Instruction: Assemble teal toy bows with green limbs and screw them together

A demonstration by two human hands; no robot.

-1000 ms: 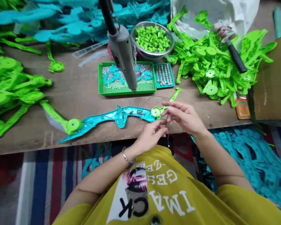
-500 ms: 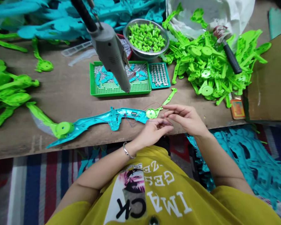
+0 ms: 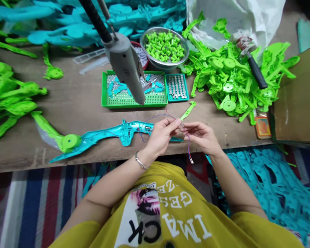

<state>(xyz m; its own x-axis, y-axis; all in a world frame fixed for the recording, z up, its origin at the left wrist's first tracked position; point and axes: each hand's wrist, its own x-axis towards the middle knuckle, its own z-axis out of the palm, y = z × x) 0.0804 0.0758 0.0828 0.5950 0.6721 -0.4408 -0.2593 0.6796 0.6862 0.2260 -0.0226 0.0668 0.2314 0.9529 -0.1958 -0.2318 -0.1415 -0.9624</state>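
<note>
My left hand (image 3: pixel 161 136) is closed, thumb and forefinger pinching thin red and blue wires (image 3: pixel 188 148). Close beside it, my right hand (image 3: pixel 203 137) also has its fingers closed on the wires, whose loose end with a small white plug hangs below. Under my left hand lies a turquoise bow-shaped plastic shell (image 3: pixel 103 133), open side up, with wiring inside. A green arm with a round hub (image 3: pixel 71 142) sits at its left end. Another green arm (image 3: pixel 188 111) sticks out beyond my fingertips; its hub is hidden by my left hand.
A grey power screwdriver (image 3: pixel 125 65) hangs over a green tray (image 3: pixel 134 102) of screws and turquoise pieces. Beside it are a teal tray of round metal parts (image 3: pixel 177 88) and a metal bowl (image 3: pixel 167 65) of green pieces. A hammer (image 3: pixel 257 70) rests on piled green parts (image 3: pixel 227 65).
My left hand has risen and turned, now covering the right end of the shell and the green hub. The wires are now between both hands, their plug end hanging down.
</note>
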